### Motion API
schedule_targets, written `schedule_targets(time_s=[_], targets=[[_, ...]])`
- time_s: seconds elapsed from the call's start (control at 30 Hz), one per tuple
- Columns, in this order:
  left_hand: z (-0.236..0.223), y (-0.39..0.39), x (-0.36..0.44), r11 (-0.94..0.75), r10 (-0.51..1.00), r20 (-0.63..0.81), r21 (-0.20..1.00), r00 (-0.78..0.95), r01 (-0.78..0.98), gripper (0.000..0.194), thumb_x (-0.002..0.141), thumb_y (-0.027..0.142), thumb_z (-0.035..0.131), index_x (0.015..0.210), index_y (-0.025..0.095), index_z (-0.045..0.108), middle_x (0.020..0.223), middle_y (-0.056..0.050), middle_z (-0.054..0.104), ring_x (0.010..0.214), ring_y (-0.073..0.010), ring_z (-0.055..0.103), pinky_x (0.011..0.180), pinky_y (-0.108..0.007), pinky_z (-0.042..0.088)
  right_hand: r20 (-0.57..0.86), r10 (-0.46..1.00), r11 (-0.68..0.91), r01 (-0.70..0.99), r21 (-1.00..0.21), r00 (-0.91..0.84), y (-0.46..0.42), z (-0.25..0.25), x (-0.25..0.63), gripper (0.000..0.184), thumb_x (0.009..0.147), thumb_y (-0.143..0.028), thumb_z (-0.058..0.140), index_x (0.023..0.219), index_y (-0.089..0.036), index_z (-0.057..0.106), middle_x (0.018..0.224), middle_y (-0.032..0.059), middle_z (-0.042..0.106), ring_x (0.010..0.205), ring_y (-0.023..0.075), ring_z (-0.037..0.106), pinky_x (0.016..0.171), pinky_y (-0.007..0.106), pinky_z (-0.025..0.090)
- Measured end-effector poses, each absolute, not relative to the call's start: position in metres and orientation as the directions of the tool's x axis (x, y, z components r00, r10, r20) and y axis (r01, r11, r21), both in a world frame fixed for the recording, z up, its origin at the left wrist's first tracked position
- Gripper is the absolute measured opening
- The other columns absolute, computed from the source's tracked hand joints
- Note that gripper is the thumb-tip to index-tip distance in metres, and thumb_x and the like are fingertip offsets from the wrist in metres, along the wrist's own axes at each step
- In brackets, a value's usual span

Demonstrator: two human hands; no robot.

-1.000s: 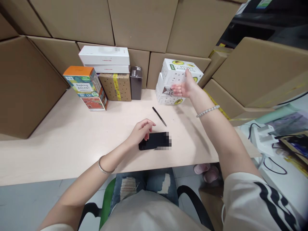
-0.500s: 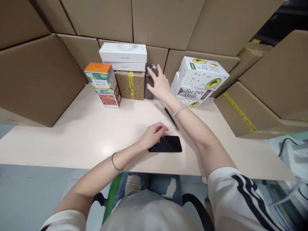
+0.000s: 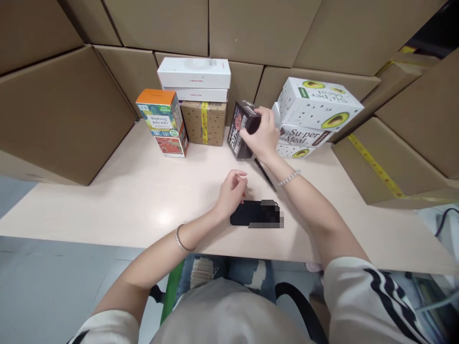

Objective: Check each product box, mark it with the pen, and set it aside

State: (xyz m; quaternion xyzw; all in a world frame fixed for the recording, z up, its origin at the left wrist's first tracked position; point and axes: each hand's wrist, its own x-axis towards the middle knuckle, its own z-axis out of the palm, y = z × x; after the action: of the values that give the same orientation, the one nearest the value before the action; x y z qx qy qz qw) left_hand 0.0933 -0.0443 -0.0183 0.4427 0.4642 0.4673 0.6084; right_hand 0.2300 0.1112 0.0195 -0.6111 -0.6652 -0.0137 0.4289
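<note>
Right hand (image 3: 264,136) grips dark box (image 3: 237,136), tilted, between carton (image 3: 214,125) and meal boxes (image 3: 319,112); can't tell if it touches table (image 3: 125,205). Left hand (image 3: 231,192) half-open, loosely curled, nothing seen in it, by left end of phone (image 3: 247,214). Pen (image 3: 265,175) lies between phone and dark box. Beyond: white boxes (image 3: 193,78) atop carton, Binking box (image 3: 159,119) left.

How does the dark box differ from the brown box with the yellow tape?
The dark box is tilted in the right hand; the brown box stands level beneath two white boxes. The dark box shows white lettering; the brown box has dark spots and yellow tape. Both have flat, straight-edged sides.
</note>
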Motion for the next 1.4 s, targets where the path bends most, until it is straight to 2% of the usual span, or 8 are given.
schedule_targets(time_s=[0.27,0.47,0.7,0.93,1.07,1.17,1.27,1.4], targets=[[-0.02,-0.031,0.084,-0.08,0.968,0.044,0.987,-0.247,-0.14,0.057,0.079,0.048,0.094,0.118,0.024,0.061,0.131,-0.009,0.057,0.128,-0.0237,0.06,0.114,-0.038,0.05,0.786,0.604,0.602,0.57,-0.559,0.132,0.029,0.019,0.305,0.047,0.09,-0.061,0.057,0.124,-0.029,0.061,0.114,0.0075,0.069,0.11,0.0329,0.072,0.101,0.059,0.061],[0.0,-0.029,0.074,0.206,0.929,-0.071,0.914,0.363,-0.349,0.069,0.074,0.079,0.087,0.102,0.019,0.069,0.103,-0.01,0.076,0.092,-0.0237,0.071,0.085,-0.037,0.057,0.687,0.683,0.597,0.35,-0.721,0.249,-0.001,-0.004,0.319,0.065,0.085,-0.081,0.06,0.132,-0.035,0.06,0.129,0.0067,0.068,0.128,0.0342,0.07,0.113,0.06,0.058],[0.0,-0.019,0.066,-0.065,0.963,0.117,0.974,0.242,-0.215,0.058,0.072,0.068,0.094,0.091,0.018,0.071,0.082,0.0,0.07,0.076,-0.0144,0.062,0.074,-0.029,0.048,0.02,0.998,0.014,0.111,-0.994,0.051,-0.028,0.002,0.325,0.069,0.065,-0.065,0.095,0.119,-0.029,0.071,0.117,0.008,0.08,0.102,0.0311,0.077,0.071,0.039,0.067],[-0.014,-0.016,0.076,-0.078,0.969,0.115,0.983,0.219,-0.168,0.063,0.075,0.062,0.093,0.118,0.023,0.07,0.121,-0.008,0.075,0.108,-0.0215,0.071,0.089,-0.032,0.058,-0.033,0.991,-0.033,0.0,-0.999,0.129,-0.024,-0.01,0.339,0.065,0.067,-0.07,0.091,0.109,-0.025,0.068,0.093,0.0067,0.079,0.072,0.0264,0.075,0.049,0.036,0.06],[-0.019,-0.014,0.077,0.095,0.988,-0.047,0.94,0.149,-0.329,0.081,0.07,0.075,0.092,0.126,0.027,0.06,0.128,-0.01,0.068,0.104,-0.0243,0.075,0.082,-0.037,0.064,0.325,0.906,0.277,0.202,-0.939,0.269,-0.016,-0.032,0.341,0.08,0.069,-0.079,0.089,0.123,-0.028,0.06,0.116,0.0105,0.075,0.105,0.0354,0.079,0.081,0.056,0.071],[-0.017,-0.009,0.071,0.247,0.962,-0.166,0.868,0.217,-0.431,0.079,0.076,0.092,0.076,0.114,0.024,0.061,0.109,-0.01,0.072,0.096,-0.0279,0.078,0.083,-0.044,0.067,0.708,0.684,0.577,0.462,-0.673,0.176,-0.015,-0.042,0.345,0.087,0.06,-0.077,0.097,0.124,-0.034,0.056,0.136,0.0114,0.071,0.135,0.0387,0.07,0.116,0.068,0.058],[-0.012,-0.006,0.066,0.26,0.95,-0.153,0.868,0.271,-0.424,0.074,0.082,0.095,0.065,0.105,0.024,0.066,0.093,-0.008,0.075,0.099,-0.0318,0.08,0.082,-0.045,0.067,0.791,0.608,0.703,0.514,-0.491,-0.076,-0.017,-0.045,0.348,0.067,0.063,-0.076,0.095,0.104,-0.037,0.06,0.135,0.0039,0.076,0.143,0.0396,0.068,0.124,0.076,0.049],[-0.008,-0.008,0.068,0.164,0.967,-0.063,0.893,0.245,-0.419,0.058,0.083,0.076,0.078,0.108,0.024,0.072,0.099,-0.007,0.079,0.113,-0.0341,0.079,0.093,-0.047,0.068,0.759,0.633,0.716,0.485,-0.502,-0.149,-0.026,-0.042,0.341,0.041,0.079,-0.069,0.086,0.101,-0.037,0.071,0.129,-0.0002,0.08,0.131,0.0371,0.076,0.113,0.072,0.061]])
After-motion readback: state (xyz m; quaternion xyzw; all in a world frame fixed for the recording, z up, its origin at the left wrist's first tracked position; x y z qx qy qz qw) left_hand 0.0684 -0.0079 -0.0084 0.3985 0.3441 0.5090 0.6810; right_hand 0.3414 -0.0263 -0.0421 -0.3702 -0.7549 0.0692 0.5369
